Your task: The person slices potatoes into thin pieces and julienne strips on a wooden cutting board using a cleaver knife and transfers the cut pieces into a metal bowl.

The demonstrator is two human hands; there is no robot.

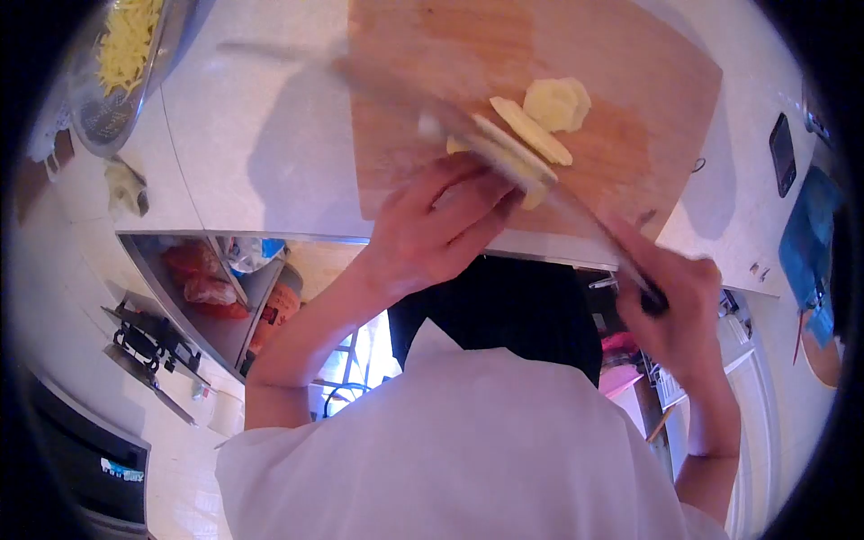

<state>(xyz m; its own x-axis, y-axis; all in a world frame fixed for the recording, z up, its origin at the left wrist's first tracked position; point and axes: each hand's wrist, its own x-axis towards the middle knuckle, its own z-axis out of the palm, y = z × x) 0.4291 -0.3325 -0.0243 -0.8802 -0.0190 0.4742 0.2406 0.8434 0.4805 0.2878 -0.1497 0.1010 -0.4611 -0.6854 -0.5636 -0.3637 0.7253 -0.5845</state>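
Observation:
My right hand (670,301) is closed round the dark handle of a long knife (585,216), whose blade is blurred and reaches up and left across the wooden cutting board (657,99). Under and beside the blade lies a pale yellow piece of food (533,193), partly hidden. My left hand (450,216) presses on that piece at the board's near edge, fingers bent and close together. Just beyond the blade, a long pale slice (533,132) and some round slices (558,103) rest on the board.
A metal colander (106,121) with yellow shreds (128,45) stands at the upper left. A crumpled cloth or peel (126,189) lies below it. At the right are a phone (783,155) and a blue bag (805,238). An open drawer (193,288) with bags is below the counter.

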